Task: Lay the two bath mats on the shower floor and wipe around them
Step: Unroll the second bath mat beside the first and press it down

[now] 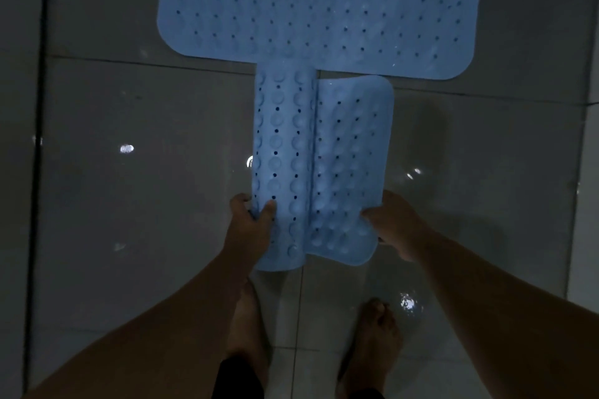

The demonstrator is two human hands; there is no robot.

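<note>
First blue perforated rubber bath mat [321,6] lies flat at the far edge of the glossy grey tiled shower floor [146,188]. Second blue mat [311,165], half-rolled with suction cups showing, is gripped at its near end: left hand [251,220] on the roll, right hand [393,223] pinching the flat flap. Bare tile on both sides.

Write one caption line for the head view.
Both hands, left hand and right hand, grip a curled blue mat above the tiles; another mat lies flat.

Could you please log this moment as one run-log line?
first mat: flat on floor | second mat: half-rolled | left hand, right hand: gripping second mat | wiping: not started
</note>
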